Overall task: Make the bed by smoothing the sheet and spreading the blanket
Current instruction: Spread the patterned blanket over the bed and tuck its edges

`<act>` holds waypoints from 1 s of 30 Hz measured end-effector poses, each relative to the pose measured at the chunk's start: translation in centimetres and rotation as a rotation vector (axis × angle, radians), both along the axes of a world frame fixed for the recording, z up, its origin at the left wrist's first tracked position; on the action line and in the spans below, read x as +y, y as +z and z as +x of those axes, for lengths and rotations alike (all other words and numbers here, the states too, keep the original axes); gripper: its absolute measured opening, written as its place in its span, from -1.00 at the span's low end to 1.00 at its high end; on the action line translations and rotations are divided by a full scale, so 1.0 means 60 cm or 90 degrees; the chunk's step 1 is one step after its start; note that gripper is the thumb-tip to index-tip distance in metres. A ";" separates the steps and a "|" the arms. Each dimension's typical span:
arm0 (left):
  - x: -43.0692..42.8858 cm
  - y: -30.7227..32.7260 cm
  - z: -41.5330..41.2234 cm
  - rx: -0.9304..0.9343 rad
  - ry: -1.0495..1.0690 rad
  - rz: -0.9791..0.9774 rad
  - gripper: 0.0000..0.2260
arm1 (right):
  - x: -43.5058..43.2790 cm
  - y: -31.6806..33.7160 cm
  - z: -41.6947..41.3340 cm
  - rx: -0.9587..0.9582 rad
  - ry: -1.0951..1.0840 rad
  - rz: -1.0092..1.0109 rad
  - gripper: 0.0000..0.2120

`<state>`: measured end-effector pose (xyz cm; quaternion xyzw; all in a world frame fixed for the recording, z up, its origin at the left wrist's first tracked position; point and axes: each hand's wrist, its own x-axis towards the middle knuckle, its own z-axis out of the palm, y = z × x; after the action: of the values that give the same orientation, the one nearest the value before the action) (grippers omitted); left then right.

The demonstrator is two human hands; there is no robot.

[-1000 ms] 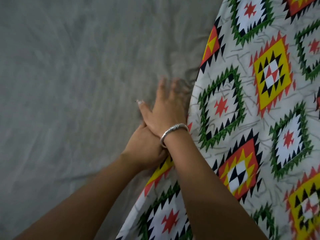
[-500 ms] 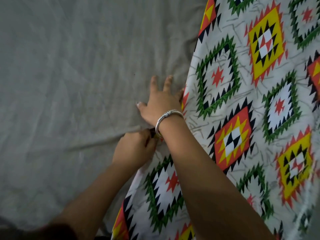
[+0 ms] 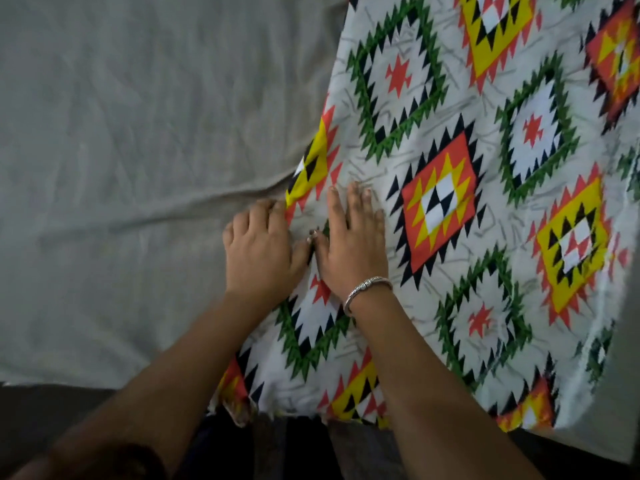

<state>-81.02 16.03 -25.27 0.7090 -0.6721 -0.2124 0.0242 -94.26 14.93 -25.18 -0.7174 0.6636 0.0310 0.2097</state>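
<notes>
1. Nearest me, the blanket (image 3: 433, 306), white with green, orange and yellow diamond patterns, ends in a ragged hem at the near edge of the bed.
2. A silver bracelet (image 3: 367, 289) sits on my right wrist.
3. My right hand (image 3: 353, 247) lies flat on the blanket, palm down, fingers straight and close together, near its left edge.
4. My left hand (image 3: 259, 251) is just beside it, thumbs almost touching. Its fingers are curled down at the blanket's left edge; the tips are hidden, so I cannot tell whether they pinch the cloth.
5. Past my hands the blanket covers the right side of the bed and runs out of view.
6. The grey sheet (image 3: 138, 133) lies bare on the left, with a long crease (image 3: 156, 216) running from my left hand.
</notes>
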 end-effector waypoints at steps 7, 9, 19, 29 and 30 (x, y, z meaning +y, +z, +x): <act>-0.041 0.012 -0.003 0.028 0.044 0.049 -0.70 | 0.048 0.032 -0.009 -0.019 0.064 0.061 -0.40; -0.035 0.014 0.010 0.069 0.005 0.025 -0.68 | 0.061 0.035 0.020 -0.030 0.131 -0.003 -0.45; 0.157 -0.007 0.129 0.092 -0.013 0.021 -0.65 | 0.182 0.030 0.132 -0.063 0.354 -0.029 -0.71; 0.207 -0.012 0.149 -0.018 -0.049 -0.142 -0.77 | 0.164 0.049 0.173 0.104 0.360 -0.036 -0.82; 0.206 -0.011 0.148 -0.028 -0.067 -0.131 -0.79 | 0.165 0.047 0.177 0.112 0.367 -0.013 -0.82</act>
<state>-72.11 28.41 -25.90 0.6707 -0.7271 -0.1278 0.0712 -83.66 24.81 -22.34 -0.8728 0.4487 0.1442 0.1269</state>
